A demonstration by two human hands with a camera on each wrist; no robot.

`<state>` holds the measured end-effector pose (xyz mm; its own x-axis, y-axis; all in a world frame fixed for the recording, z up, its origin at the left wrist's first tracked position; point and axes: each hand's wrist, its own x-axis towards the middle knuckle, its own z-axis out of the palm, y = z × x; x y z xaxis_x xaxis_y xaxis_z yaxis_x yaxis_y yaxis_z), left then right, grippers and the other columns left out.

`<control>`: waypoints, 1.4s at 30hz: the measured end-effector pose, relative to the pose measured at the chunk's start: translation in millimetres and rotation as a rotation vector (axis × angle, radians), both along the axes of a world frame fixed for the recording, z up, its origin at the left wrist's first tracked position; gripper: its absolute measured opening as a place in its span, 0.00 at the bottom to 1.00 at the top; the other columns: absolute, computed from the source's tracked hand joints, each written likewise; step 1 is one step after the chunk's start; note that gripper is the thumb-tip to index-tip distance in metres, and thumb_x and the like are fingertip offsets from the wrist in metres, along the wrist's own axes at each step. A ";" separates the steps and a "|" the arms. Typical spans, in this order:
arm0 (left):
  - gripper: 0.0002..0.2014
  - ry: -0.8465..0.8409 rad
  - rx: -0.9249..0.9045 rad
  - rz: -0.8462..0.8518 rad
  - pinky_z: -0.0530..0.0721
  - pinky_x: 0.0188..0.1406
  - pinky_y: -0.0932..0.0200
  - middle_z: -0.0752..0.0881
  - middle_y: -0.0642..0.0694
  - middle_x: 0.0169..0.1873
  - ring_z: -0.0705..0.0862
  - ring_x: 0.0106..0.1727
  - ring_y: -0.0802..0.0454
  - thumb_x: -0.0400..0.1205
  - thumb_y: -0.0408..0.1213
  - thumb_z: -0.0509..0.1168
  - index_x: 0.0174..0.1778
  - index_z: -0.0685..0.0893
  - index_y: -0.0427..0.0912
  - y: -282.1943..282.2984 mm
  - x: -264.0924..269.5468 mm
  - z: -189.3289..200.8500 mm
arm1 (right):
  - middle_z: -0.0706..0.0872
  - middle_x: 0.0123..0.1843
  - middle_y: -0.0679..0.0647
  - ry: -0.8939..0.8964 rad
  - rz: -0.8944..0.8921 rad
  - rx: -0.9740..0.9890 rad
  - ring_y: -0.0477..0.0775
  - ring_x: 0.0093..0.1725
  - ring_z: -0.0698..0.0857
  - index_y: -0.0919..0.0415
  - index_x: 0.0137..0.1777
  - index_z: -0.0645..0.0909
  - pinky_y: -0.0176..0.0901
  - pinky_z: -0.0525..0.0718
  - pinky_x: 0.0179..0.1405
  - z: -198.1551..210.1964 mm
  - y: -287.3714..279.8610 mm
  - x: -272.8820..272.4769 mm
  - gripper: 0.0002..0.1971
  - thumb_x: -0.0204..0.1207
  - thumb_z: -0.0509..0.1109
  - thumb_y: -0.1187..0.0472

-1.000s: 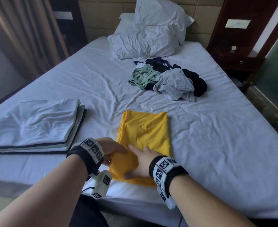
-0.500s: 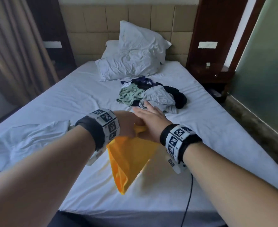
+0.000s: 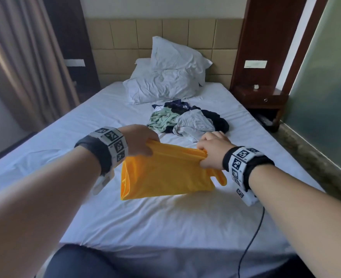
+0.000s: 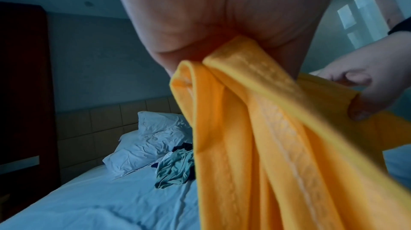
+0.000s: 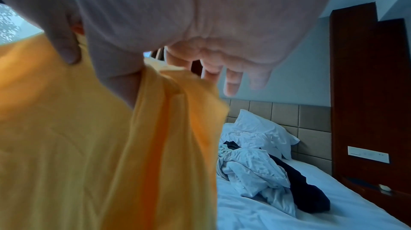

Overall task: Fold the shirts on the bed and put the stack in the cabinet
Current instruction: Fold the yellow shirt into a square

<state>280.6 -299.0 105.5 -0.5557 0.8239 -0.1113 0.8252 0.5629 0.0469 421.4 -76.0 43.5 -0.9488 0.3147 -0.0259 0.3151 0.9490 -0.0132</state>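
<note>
My left hand (image 3: 138, 139) pinches one top corner of the folded yellow shirt (image 3: 165, 173), fingers curled round the bunched edge, and my right hand (image 3: 212, 150) grips the other top corner between thumb and forefinger, the remaining fingers (image 5: 231, 82) hanging loose. The shirt hangs between them above the bed (image 3: 165, 217), its lower edge close to the white sheet; whether it touches I cannot tell. Beyond the shirt, toward the headboard (image 3: 185, 37), lies a heap of unfolded clothes (image 3: 187, 121): pale green, grey and dark pieces tangled together. Two white pillows (image 3: 169, 77) lean against the headboard behind the heap. A dark nightstand (image 3: 262, 97) stands right of the bed.
</note>
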 end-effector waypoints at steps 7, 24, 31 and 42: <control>0.12 0.034 0.142 0.072 0.81 0.42 0.56 0.84 0.56 0.45 0.82 0.43 0.57 0.82 0.43 0.71 0.61 0.87 0.57 -23.1 -9.6 10.5 | 0.85 0.42 0.53 0.029 -0.067 -0.158 0.56 0.38 0.86 0.50 0.53 0.70 0.55 0.88 0.39 20.2 -2.0 24.5 0.17 0.69 0.72 0.59; 0.16 -0.255 0.240 0.221 0.82 0.56 0.54 0.89 0.55 0.57 0.86 0.54 0.51 0.77 0.48 0.79 0.60 0.86 0.60 -13.8 -55.2 -34.2 | 0.80 0.31 0.59 0.328 -0.403 -1.220 0.56 0.29 0.81 0.61 0.38 0.79 0.46 0.85 0.34 3.0 51.1 38.4 0.07 0.70 0.76 0.66; 0.32 -0.618 0.250 0.894 0.82 0.51 0.49 0.90 0.31 0.50 0.90 0.51 0.34 0.82 0.60 0.71 0.61 0.86 0.29 -23.1 -61.6 -190.3 | 0.86 0.39 0.58 -0.004 -0.830 -0.900 0.59 0.35 0.86 0.59 0.46 0.80 0.49 0.86 0.39 -141.7 54.5 51.4 0.30 0.64 0.75 0.30; 0.10 -1.193 0.217 0.982 0.81 0.23 0.62 0.79 0.43 0.27 0.81 0.23 0.49 0.80 0.36 0.74 0.37 0.80 0.42 -47.9 -33.4 -213.1 | 0.84 0.42 0.66 -0.100 -0.864 -1.022 0.60 0.26 0.83 0.65 0.58 0.79 0.47 0.83 0.28 -154.7 34.3 54.9 0.22 0.71 0.80 0.53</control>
<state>247.2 -346.9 -107.6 -0.5464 0.2625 -0.7954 -0.4207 0.7351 0.5316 476.3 -41.6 -111.2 -0.4373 0.6059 -0.6646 0.8456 0.0254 -0.5333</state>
